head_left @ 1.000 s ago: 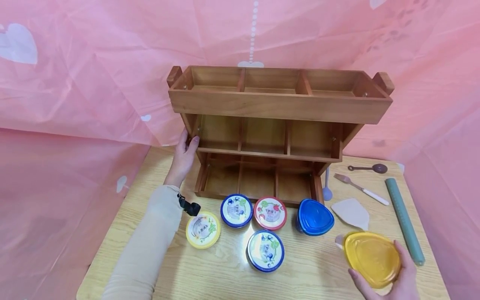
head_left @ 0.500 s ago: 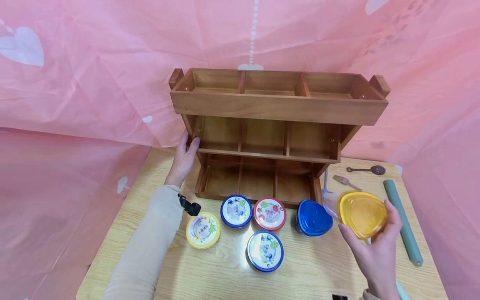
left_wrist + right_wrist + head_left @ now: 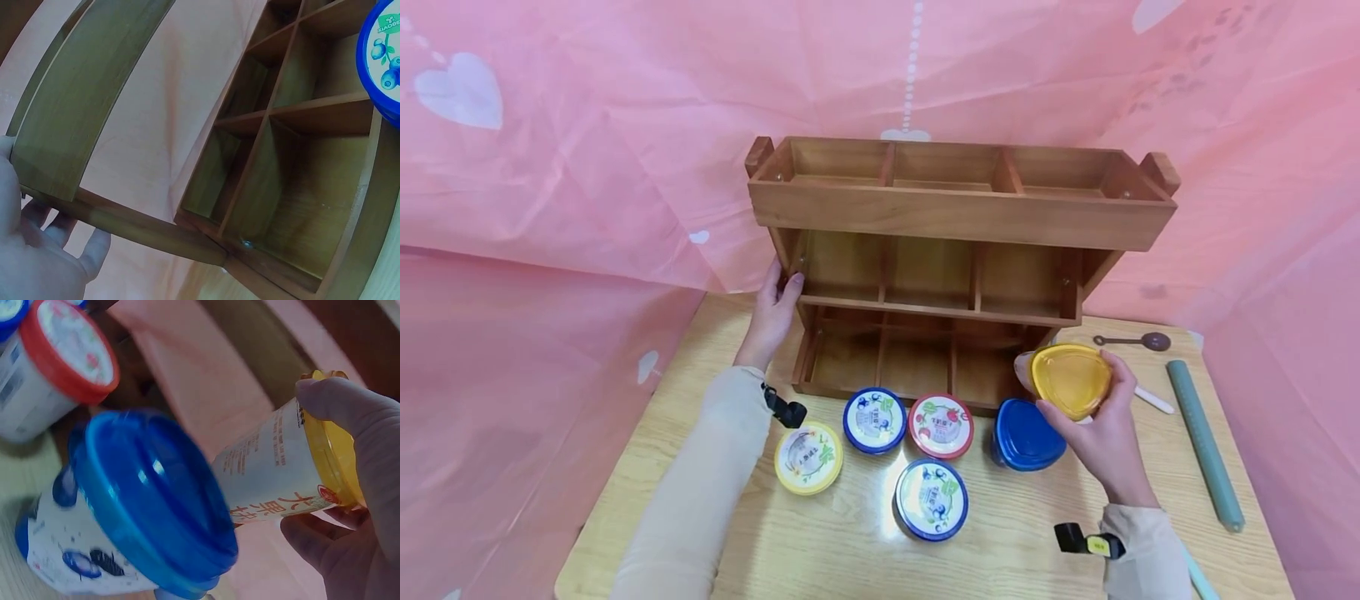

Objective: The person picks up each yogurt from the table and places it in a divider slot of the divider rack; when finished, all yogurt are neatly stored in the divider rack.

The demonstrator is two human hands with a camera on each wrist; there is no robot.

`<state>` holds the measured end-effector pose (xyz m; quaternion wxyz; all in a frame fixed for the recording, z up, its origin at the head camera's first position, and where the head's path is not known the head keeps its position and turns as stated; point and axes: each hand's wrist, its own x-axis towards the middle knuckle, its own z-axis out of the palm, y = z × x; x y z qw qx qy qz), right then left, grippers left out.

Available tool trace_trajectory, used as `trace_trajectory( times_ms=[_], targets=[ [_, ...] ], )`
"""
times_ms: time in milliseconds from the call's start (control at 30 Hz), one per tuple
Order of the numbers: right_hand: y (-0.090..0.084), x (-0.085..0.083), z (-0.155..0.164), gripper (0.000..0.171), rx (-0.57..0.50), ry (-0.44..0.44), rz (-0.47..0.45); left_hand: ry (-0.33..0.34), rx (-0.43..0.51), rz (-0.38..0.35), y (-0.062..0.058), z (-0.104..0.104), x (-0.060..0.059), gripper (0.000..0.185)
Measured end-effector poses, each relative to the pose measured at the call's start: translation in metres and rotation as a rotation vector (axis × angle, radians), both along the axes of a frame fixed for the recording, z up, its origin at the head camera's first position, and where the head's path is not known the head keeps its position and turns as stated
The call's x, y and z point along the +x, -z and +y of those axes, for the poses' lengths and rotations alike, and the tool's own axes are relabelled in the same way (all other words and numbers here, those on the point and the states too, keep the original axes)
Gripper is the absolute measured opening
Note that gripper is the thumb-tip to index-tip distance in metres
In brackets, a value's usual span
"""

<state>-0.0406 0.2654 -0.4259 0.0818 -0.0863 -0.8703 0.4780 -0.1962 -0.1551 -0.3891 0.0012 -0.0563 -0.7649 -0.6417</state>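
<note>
The left hand (image 3: 772,306) is gripping the left side panel of the wooden rack (image 3: 955,218), thumb on the front edge and fingers (image 3: 94,250) curling behind the board (the left wrist view is showing them wrapped round its lower end). The right hand (image 3: 1101,425) is holding a yellow-lidded cup (image 3: 1067,379) tilted on its side, lid facing the head camera, fingers and thumb curled around the rim; the cup is hanging in the air in front of the rack's lowest right compartment, at about 1 o'clock from the blue-lidded cup (image 3: 1026,433).

Going left to right along the tabletop (image 3: 1037,533) in front of the rack: a yellow-rimmed tub (image 3: 807,458) is sitting at the far left, a blue-rimmed tub (image 3: 873,420) at its 2 o'clock, a red-rimmed tub (image 3: 941,426) just beside that, and a second blue-rimmed tub (image 3: 930,499) nearer the person, at roughly 6 o'clock from the red one. The blue-lidded cup is standing upright right of the red tub, near the rack's base. Farther right, a dark spoon (image 3: 1133,340) is lying at 12 o'clock from a grey-green roll (image 3: 1205,442), which is stretching along the right edge.
</note>
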Motion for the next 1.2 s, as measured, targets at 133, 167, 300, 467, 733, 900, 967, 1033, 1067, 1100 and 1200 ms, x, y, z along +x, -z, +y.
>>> trace_trajectory(
  times_ms=[133,167,300,467,733,900,967,1033,1067,1100,1200],
  targets=[
    [0.003,-0.016,0.010,0.104,0.048,-0.086,-0.070,-0.008,-0.002,0.001,0.000,0.002,-0.002,0.059],
    [0.004,-0.020,0.012,0.104,0.059,-0.108,-0.090,-0.010,-0.003,0.003,0.000,0.002,-0.002,0.059],
    [0.006,-0.035,0.018,0.106,0.084,-0.189,-0.167,-0.019,0.007,0.022,0.001,0.002,-0.003,0.059],
    [0.011,-0.051,0.018,0.107,0.119,-0.288,-0.230,-0.020,0.021,0.038,0.003,0.001,-0.004,0.059],
    [0.019,-0.080,0.014,0.105,0.189,-0.396,-0.247,-0.022,0.021,0.024,0.001,0.001,-0.003,0.058],
    [0.021,-0.095,0.011,0.107,0.167,-0.450,-0.308,-0.029,0.020,0.025,0.000,0.001,-0.003,0.058],
    [0.022,-0.099,0.010,0.105,0.164,-0.461,-0.334,-0.033,0.013,0.019,0.000,0.002,-0.003,0.058],
    [0.024,-0.103,0.010,0.104,0.152,-0.467,-0.348,-0.034,0.006,0.007,0.001,0.002,-0.003,0.058],
    [0.024,-0.104,0.009,0.105,0.147,-0.471,-0.349,-0.035,0.006,0.005,0.002,0.001,-0.003,0.058],
    [0.025,-0.105,0.009,0.105,0.146,-0.472,-0.355,-0.035,0.007,0.004,0.003,0.001,-0.003,0.059],
    [0.026,-0.108,0.008,0.107,0.147,-0.472,-0.362,-0.033,0.020,0.016,0.010,0.000,-0.007,0.059]
  ],
)
